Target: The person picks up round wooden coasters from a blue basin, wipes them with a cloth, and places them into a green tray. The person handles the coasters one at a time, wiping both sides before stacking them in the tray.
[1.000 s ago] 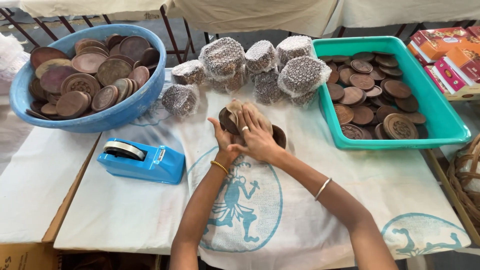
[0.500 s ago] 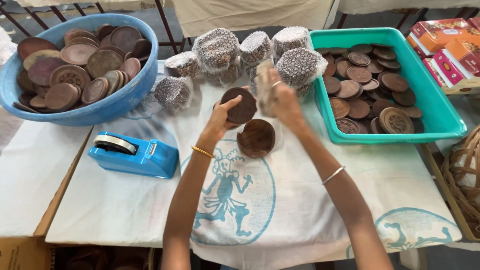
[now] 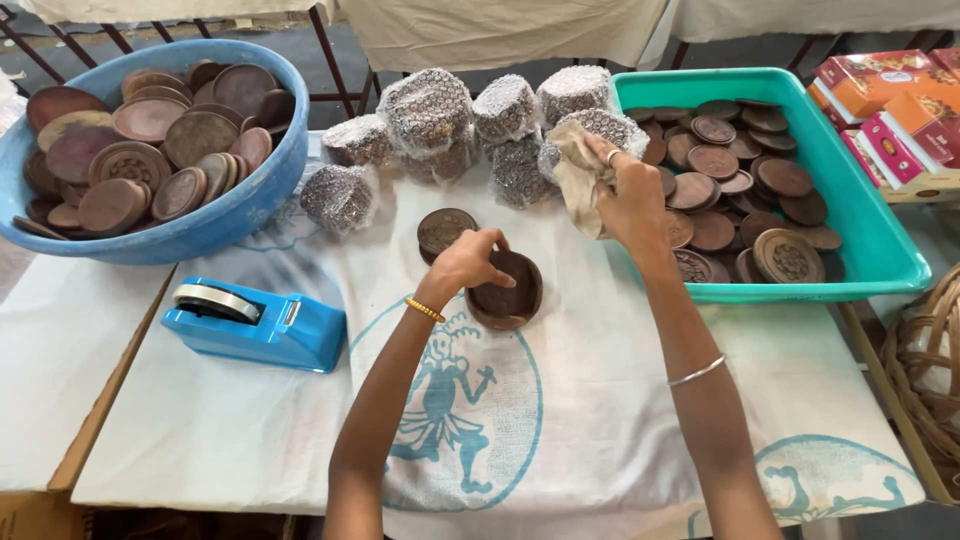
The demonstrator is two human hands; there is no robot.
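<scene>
Near the centre of the frame, the left hand (image 3: 468,265) grasps the top brown wooden disc (image 3: 508,290) of a small stack on the cloth-covered tabletop (image 3: 600,420). The right hand (image 3: 625,190), raised at upper centre, clenches a crumpled beige cloth (image 3: 583,175) beside the teal tray (image 3: 870,230) of discs. Another disc (image 3: 445,230) lies just behind the left hand. A blue tape dispenser (image 3: 260,325) sits at left.

Bubble-wrapped round bundles (image 3: 470,125) cluster at twelve o'clock on the cloth, greyish and drum-shaped, touching one another; one (image 3: 340,195) sits apart toward ten o'clock. At two o'clock, flat cardboard boxes (image 3: 890,100) in orange, red and pink are stacked beside the teal tray (image 3: 880,255).
</scene>
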